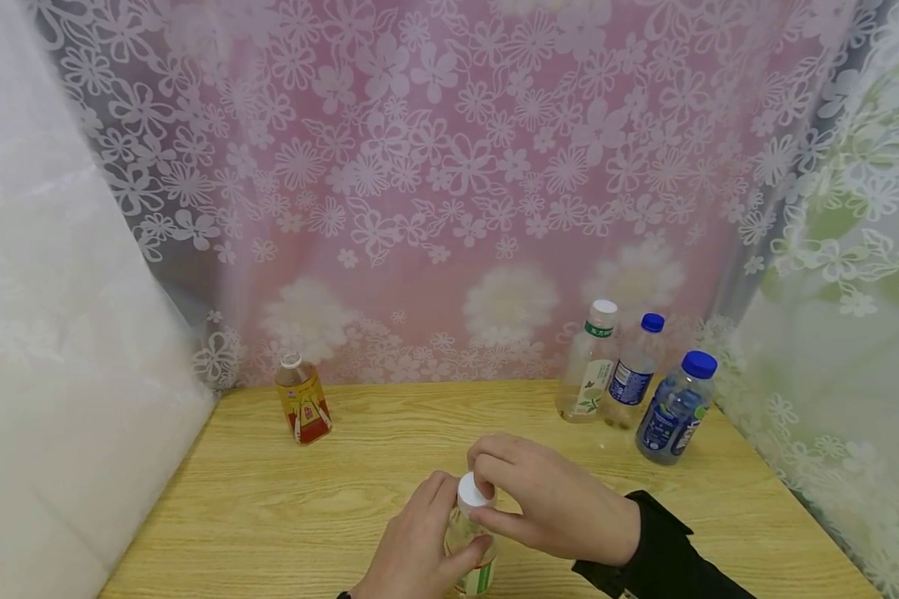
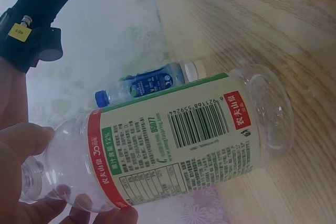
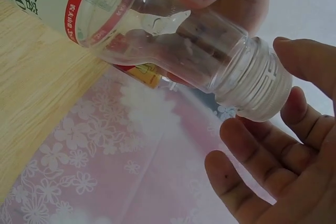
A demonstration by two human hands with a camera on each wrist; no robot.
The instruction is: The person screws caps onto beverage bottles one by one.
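Lower centre of the head view, the left hand point(image 1: 417, 537) grips the clear bottle point(image 1: 462, 532), and the right hand point(image 1: 554, 501) pinches its white cap point(image 1: 473, 493)!

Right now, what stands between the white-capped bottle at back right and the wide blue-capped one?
A slimmer blue-capped bottle stands between the white-capped bottle and the wide one, as the head view shows.
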